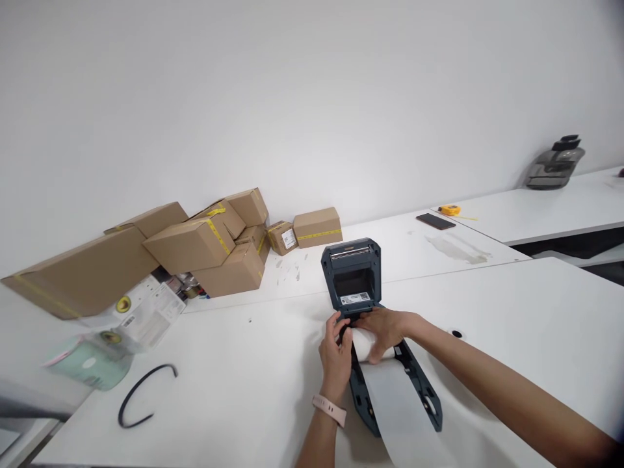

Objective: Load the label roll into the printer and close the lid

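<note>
Your two hands meet on the dark blue plastic label printer (pixel 351 276) that sits in the middle of the white tabletop (pixel 234 377). Its lid stands open and points up toward 12 o'clock.

Your left hand (pixel 335 354) is at the 9 o'clock side of the white paper roll (pixel 363 343). Its fingers curl around that end of the roll. A pink watch band (pixel 330 410) is on that wrist.

Your right hand (pixel 385 328) lies flat on top of the roll, with its fingers spread over the paper. So both hands are close together and press on the same roll. The roll rests in the open printer, just under the lid.

A wide strip of white paper (pixel 397 409) runs from the roll toward 6 o'clock. It lies between two dark blue side arms (pixel 424 396) of the printer.

At 9 o'clock a black curved cable (pixel 141 393) lies on the tabletop. Past it is a pale green roll (pixel 90 364), blurred, with white packets (pixel 146 309) just beside it.

At 10 o'clock a heap of brown cardboard boxes (pixel 195 247) with yellow tape leans near the wall.

At 1 o'clock, well apart from you, lie a dark flat phone (pixel 435 221) and a yellow tape measure (pixel 449 210). At 2 o'clock a grey machine (pixel 556 166) sits on another tabletop.
</note>
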### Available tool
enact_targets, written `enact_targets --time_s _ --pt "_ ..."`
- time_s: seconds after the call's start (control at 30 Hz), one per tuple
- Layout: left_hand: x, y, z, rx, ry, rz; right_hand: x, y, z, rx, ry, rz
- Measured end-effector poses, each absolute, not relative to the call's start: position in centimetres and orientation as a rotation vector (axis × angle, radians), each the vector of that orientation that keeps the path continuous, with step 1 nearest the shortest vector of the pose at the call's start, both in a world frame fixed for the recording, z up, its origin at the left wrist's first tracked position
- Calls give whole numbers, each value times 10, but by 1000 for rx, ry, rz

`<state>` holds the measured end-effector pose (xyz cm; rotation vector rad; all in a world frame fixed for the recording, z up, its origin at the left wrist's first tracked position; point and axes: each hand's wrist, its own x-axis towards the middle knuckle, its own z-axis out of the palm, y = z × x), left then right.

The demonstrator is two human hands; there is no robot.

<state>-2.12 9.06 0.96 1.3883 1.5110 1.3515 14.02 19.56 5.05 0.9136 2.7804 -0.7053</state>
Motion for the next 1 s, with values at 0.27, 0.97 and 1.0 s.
enact_targets --time_s 0.27,0.97,1.0 --pt "-23 93 6 1491 1548 1305 139 196 51 899 2720 -670" --pt "-8 45 20 1372 1689 1405 169 159 104 1066 2979 -844" --pt "-8 28 17 1247 1737 1518 178 155 118 1102 3098 -962"
